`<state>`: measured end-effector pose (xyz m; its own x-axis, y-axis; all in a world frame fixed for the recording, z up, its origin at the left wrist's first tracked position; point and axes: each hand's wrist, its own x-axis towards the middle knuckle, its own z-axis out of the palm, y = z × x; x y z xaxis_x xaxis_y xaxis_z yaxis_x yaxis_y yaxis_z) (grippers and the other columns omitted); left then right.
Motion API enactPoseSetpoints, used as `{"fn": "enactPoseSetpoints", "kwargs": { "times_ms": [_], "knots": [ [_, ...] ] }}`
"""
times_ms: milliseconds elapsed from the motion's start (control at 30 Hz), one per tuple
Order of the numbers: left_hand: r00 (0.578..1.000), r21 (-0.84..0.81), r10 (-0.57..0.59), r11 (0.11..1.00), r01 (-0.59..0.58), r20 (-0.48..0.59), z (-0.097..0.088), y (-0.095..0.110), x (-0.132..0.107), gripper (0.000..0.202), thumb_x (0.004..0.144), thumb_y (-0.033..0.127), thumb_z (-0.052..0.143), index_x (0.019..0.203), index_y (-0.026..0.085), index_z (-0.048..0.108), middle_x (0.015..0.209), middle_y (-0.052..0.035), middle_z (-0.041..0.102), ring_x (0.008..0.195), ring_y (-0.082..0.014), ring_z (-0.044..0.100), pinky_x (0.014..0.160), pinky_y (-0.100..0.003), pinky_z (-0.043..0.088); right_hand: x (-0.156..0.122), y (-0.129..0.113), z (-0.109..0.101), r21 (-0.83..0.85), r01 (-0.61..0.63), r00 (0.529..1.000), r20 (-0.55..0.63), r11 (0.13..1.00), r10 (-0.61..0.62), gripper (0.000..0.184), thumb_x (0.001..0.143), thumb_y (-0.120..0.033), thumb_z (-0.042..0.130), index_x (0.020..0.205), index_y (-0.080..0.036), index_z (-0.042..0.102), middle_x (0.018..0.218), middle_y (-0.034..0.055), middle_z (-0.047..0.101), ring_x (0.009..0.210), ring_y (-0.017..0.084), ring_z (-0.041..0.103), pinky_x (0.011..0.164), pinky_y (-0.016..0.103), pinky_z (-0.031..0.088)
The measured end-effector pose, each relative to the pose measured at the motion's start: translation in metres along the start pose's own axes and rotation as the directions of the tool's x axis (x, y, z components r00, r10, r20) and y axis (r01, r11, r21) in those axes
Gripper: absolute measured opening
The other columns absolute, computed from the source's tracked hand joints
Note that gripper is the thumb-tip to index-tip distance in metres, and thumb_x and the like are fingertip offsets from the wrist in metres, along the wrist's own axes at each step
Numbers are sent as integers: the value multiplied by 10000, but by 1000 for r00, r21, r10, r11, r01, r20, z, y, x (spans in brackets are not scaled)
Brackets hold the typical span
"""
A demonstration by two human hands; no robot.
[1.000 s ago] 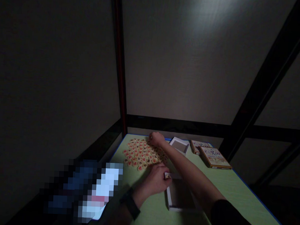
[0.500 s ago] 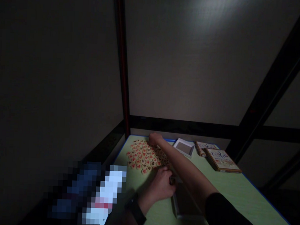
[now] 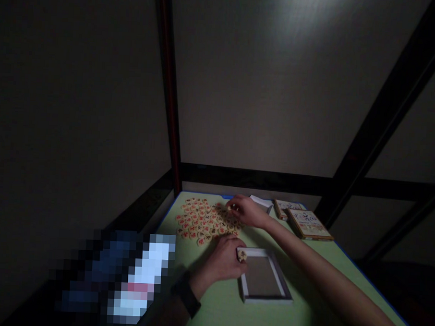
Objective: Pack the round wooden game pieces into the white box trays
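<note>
Many round, pale xiangqi pieces (image 3: 200,220) with red or black characters lie spread over the far left of the green table. My left hand (image 3: 225,259), with a dark watch on the wrist, is closed on a xiangqi piece (image 3: 242,255) showing a black character. It holds that piece at the far left corner of a shallow open box tray (image 3: 263,278) with white sides. My right hand (image 3: 247,211) is beyond it, at the right edge of the spread. A pale piece (image 3: 229,208) is pinched between its thumb and fingers.
Two printed boxes (image 3: 310,224) lie overlapping at the table's far right. Another white tray (image 3: 262,202) is partly hidden behind my right hand. A blurred-out bright object (image 3: 144,275) is at the lower left. Walls stand behind and left of the green table (image 3: 307,263).
My right hand has come back and right from the far edge of the pieces, with a piece now visible in its fingers. The near tray, earlier behind my forearm, shows fully. The view shifted slightly.
</note>
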<state>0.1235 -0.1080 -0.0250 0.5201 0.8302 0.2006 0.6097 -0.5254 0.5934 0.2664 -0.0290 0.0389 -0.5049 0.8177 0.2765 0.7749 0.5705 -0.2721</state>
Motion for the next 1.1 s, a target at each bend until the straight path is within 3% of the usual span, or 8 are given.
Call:
{"fn": "enactPoseSetpoints", "kwargs": {
  "times_ms": [133, 267, 400, 633, 867, 1100],
  "knots": [
    [1000, -6, 25, 1000, -25, 9, -3, 1, 0, 195, 612, 115, 597, 781, 198, 647, 889, -41, 684, 876, -215, 621, 842, -300, 477, -79, -1, 5, 198, 132, 991, -51, 971, -124, 193, 851, -107, 587, 993, -180, 695, 950, 77, 685, 864, 192, 638, 781, 283, 492],
    [999, -49, 40, 998, -39, 35, -2, -2, 0, 110, 665, 147, 585, 762, 195, 564, 861, -37, 636, 856, -203, 589, 783, -281, 450, -115, -9, 28, 230, 134, 990, -83, 964, -118, 134, 905, -149, 551, 1004, -184, 633, 965, 87, 667, 872, 197, 637, 782, 299, 513],
    [1000, -115, 3, 993, 0, 30, 1, -10, 0, 47, 748, 199, 533, 793, 196, 546, 848, -20, 621, 831, -184, 569, 771, -281, 431, -120, -9, 46, 236, 160, 985, -100, 959, -140, 144, 954, -198, 510, 1057, -194, 610, 1050, 107, 657, 945, 208, 642, 836, 322, 530],
    [1000, -189, -23, 982, 27, 21, 1, -13, -1, 218, 777, 167, 410, 873, 205, 602, 907, -23, 674, 882, -176, 597, 825, -271, 446, -124, -4, 53, 225, 107, 994, -45, 968, -99, 183, 947, -194, 529, 1107, -198, 618, 1128, 122, 614, 977, 216, 632, 862, 340, 548],
    [1000, -135, -16, 991, 16, 1, 5, -16, 0, 292, 788, 155, 400, 940, 208, 643, 973, -33, 703, 953, -178, 612, 883, -276, 457, -123, -5, 59, 174, 49, 998, -51, 984, -41, 292, 901, -141, 572, 1180, -213, 617, 1107, 92, 588, 955, 196, 629, 852, 313, 543],
    [1000, -115, -11, 993, 12, 7, 2, -12, 0, 274, 779, 146, 408, 911, 199, 641, 963, -42, 697, 937, -182, 610, 877, -285, 459, -122, -6, 62, 168, 15, 998, -55, 986, -6, 284, 895, -131, 578, 1165, -216, 610, 1101, 84, 580, 943, 193, 631, 837, 307, 539]
  ]
}}
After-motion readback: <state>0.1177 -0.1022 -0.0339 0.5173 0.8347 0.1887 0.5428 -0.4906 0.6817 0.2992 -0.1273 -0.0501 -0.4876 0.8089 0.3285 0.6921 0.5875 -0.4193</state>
